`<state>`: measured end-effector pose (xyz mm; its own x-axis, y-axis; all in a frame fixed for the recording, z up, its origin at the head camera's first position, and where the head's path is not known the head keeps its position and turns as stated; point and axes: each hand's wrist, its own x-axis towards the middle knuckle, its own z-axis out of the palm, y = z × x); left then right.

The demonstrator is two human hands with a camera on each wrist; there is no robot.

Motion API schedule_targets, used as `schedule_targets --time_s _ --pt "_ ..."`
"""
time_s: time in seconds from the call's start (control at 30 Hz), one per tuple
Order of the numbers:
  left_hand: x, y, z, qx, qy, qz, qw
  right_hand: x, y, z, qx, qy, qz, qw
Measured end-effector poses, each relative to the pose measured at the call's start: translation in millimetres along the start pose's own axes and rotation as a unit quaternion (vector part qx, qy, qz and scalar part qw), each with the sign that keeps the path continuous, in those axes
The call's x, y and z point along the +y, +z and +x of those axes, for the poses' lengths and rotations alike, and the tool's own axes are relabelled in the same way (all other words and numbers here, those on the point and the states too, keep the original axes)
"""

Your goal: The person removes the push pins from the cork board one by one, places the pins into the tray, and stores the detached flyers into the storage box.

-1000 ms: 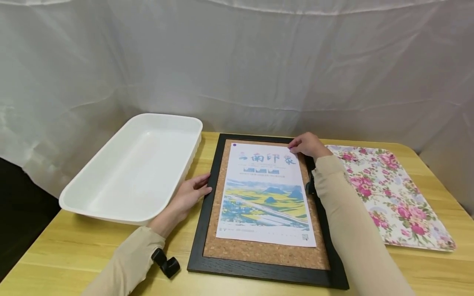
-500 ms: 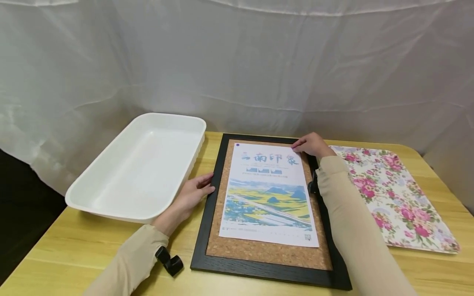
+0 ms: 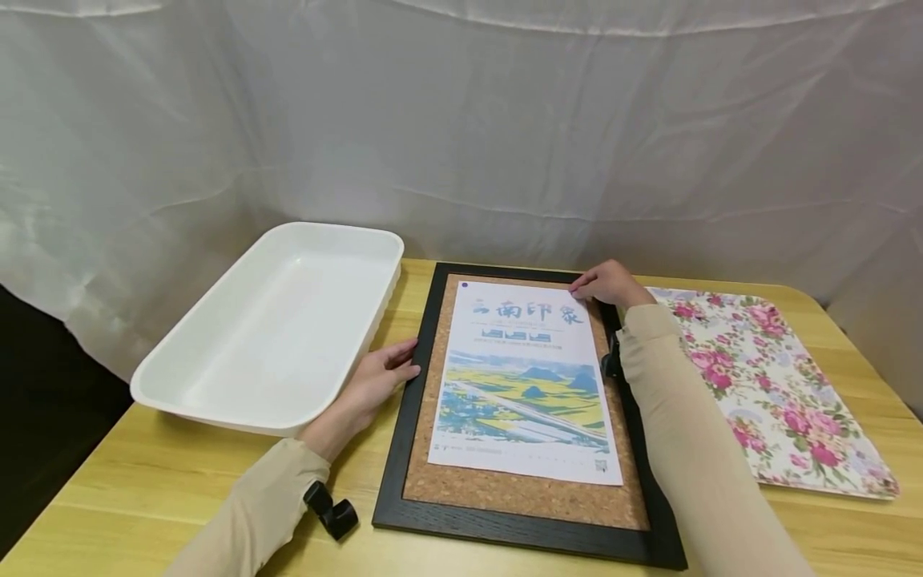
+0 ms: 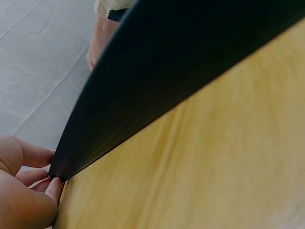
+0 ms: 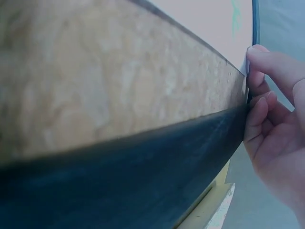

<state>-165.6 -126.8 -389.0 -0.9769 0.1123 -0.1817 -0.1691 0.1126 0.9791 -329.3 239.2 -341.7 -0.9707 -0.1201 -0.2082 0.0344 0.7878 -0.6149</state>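
Note:
A printed sheet lies on a cork board with a black frame. One purple pin sits at the sheet's top left corner. At its top right corner, my right hand pinches a small purple pin, mostly hidden by the fingertips; in the right wrist view the hand has thumb and finger at the paper corner and other fingers curled by the frame. My left hand rests its fingertips on the frame's left edge, also visible in the left wrist view at the frame.
To the left, a deep white tray stands on the wooden table, behind the left forearm. A floral board lies on the right, partly behind the right sleeve. A pale curtain hangs behind the table.
The head view has shifted slightly, so everything appears a little further right. Both hands keep their places at the frame and the sheet's corner.

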Motion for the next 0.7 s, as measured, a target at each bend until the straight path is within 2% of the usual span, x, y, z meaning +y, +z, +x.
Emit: schedule_targets --time_s 0.37,0.53,0.7 --pt "1.1 -5.2 -3.4 -0.001 0.006 -0.001 1.0000 -7.6 -1.8 -2.9 -0.015 -0.025 0.004 0.9996" --pt "0.7 -6.7 -4.1 -0.002 0.006 -0.001 1.0000 -7.3 -2.7 -6.4 -0.026 -0.010 0.036 0.9990" --pt "-1.1 -7.0 -4.4 -0.002 0.007 -0.004 1.0000 -4.6 -0.8 -4.5 -0.023 -0.007 0.047 0.9986"
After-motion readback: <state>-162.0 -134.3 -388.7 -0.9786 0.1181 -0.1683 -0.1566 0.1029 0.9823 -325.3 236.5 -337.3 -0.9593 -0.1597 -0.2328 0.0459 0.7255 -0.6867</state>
